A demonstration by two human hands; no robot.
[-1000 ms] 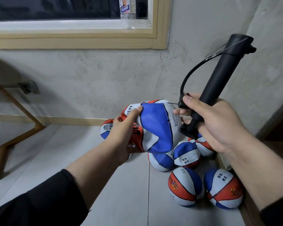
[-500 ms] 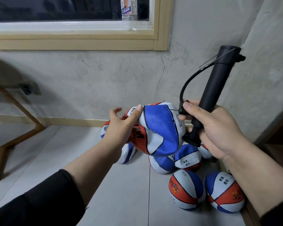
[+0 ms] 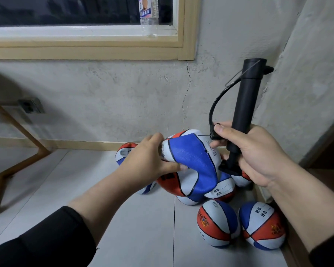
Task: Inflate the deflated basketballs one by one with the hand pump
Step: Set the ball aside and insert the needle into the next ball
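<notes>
Right now the left hand [image 3: 148, 160] grips the deflated basketball [image 3: 191, 166], the right hand [image 3: 253, 153] clasps the hand pump [image 3: 245, 105] and pinches its needle [image 3: 203, 135] — a slack panel may fold, hiding the valve [image 3: 206, 151].

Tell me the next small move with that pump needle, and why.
Probably bring the needle down to the valve hole on the crumpled ball and push in. The left hand grips the ball; the right hand holds the pump, needle tip bare above the valve.

Two bare forearms are seen, each ending in a bare left hand [image 3: 148, 158] and right hand [image 3: 258, 155]. Black long sleeves [image 3: 46, 239], seemingly of plain knit, are pushed up toward the elbows.
</notes>
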